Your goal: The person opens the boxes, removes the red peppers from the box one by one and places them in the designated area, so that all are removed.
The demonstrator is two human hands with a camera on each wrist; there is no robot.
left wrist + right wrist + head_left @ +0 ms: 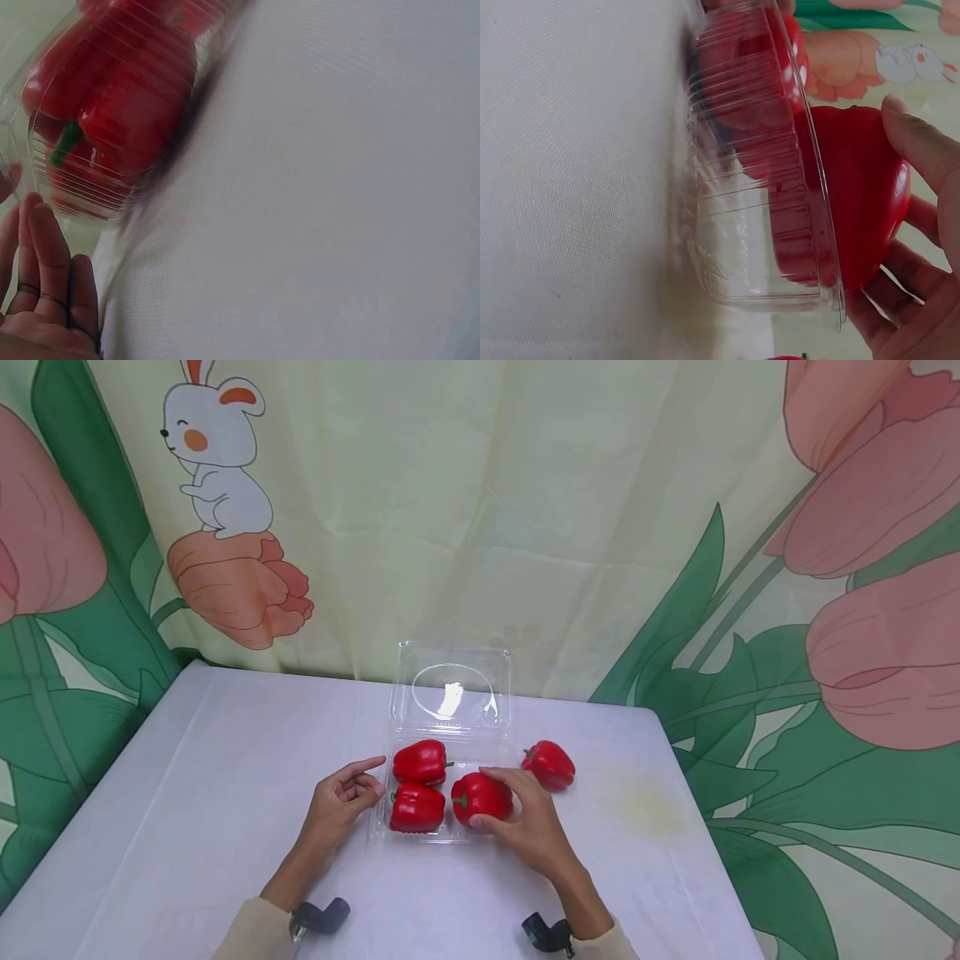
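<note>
A clear plastic box (450,837) lies on the table with its lid (452,689) tipped back. Two red peppers, one at the back (420,762) and one in front (417,807), fill its left half. My right hand (534,827) grips a third red pepper (482,799) at the box's right side; in the right wrist view this pepper (859,195) stands partly above the rim, thumb and fingers (922,285) around it. My left hand (340,806) is at the box's left edge, some fingers bent. The left wrist view shows its fingertips (45,217) by the wall, holding no pepper.
Another red pepper (549,765) lies on the white table (247,760) to the right of the box, behind my right hand. A curtain (562,527) printed with tulips and a rabbit hangs behind the table's back edge.
</note>
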